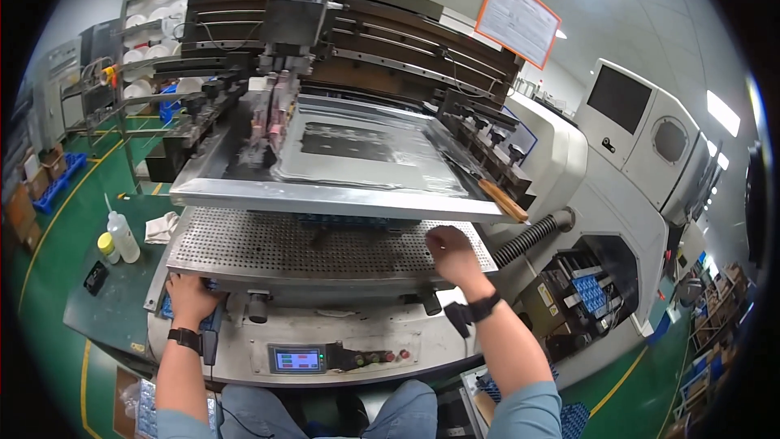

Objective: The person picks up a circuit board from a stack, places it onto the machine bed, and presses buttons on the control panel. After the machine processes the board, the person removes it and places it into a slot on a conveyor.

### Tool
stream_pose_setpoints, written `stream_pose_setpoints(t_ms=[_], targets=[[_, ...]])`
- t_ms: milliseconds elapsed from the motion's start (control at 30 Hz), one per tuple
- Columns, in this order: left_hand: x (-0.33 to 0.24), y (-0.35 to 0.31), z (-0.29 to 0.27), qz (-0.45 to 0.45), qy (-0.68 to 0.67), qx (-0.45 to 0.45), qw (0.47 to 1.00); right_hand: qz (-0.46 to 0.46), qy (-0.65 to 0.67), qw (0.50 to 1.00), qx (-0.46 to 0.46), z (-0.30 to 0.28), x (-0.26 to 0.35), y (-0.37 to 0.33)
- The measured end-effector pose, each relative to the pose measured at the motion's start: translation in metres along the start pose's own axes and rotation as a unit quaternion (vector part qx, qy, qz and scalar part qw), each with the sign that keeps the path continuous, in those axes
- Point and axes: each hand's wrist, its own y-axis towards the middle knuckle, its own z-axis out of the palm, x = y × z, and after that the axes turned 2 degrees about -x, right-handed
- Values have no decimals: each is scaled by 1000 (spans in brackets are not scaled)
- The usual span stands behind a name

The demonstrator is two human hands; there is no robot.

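My left hand (191,299) is at the left front corner of a perforated metal table (244,244), its fingers closed around a blue patterned panel (168,306) that shows on both sides of it. Above the right part of that table is my right hand (453,254), fingers curled in, with nothing visible in them. Another blue patterned panel (357,219) lies at the table's back, mostly hidden by a metal-framed printing screen (341,197). Pale paste covers much of the screen. A spatula with a wooden handle (502,199) rests at the frame's right side.
A control panel with a small display (296,359) is below the table. To the left, a squeeze bottle (122,237), a yellow-capped jar (108,248) and a cloth (162,228) stand on a green surface. A ribbed hose (532,237) and a white machine (626,130) are at right.
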Motion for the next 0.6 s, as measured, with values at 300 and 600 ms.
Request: stream_pose_setpoints(t_ms=[300,600], targets=[[-2,2,-18,-33,-4,70,997,149,-57,976,147,76,10,47],[-6,2,-20,-25,8,62,998,8,56,998,-14,86,-19,49]])
